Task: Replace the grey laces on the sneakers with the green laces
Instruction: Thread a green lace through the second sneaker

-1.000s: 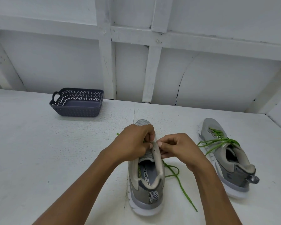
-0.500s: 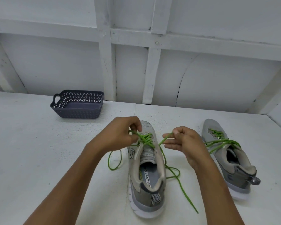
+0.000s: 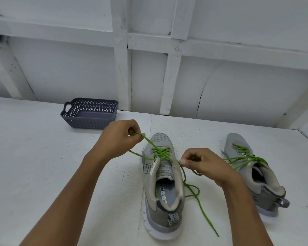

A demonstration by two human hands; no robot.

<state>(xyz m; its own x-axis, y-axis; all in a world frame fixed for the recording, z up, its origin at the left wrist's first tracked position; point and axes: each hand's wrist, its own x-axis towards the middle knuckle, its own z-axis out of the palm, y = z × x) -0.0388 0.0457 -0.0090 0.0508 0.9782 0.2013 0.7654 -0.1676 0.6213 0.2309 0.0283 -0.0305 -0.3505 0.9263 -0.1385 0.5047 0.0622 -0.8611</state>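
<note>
Green lace (image 3: 161, 153) is pulling taut between pinching fingers (image 3: 183, 161) as left hand (image 3: 117, 137) and right hand (image 3: 203, 163) are drawing apart, snugging the near sneaker (image 3: 163, 197).

The supporting surface is a white-painted, rough-textured flat tabletop (image 3: 43, 166). A seam runs across it from the back edge toward the front, near the middle. Three items stand directly on it. A dark grey perforated plastic basket (image 3: 89, 124) with a loop handle at its left end sits at the back left, near the rear edge. A grey mesh sneaker (image 3: 155, 215) with a white sole stands sole-down at centre, heel toward the camera. A second grey mesh sneaker (image 3: 267, 197) of matching pattern stands sole-down to the right, apart from the first and angled slightly. A loose end of bright green cord lace (image 3: 203, 212) from the centre sneaker lies looped on the tabletop between the two.
</note>
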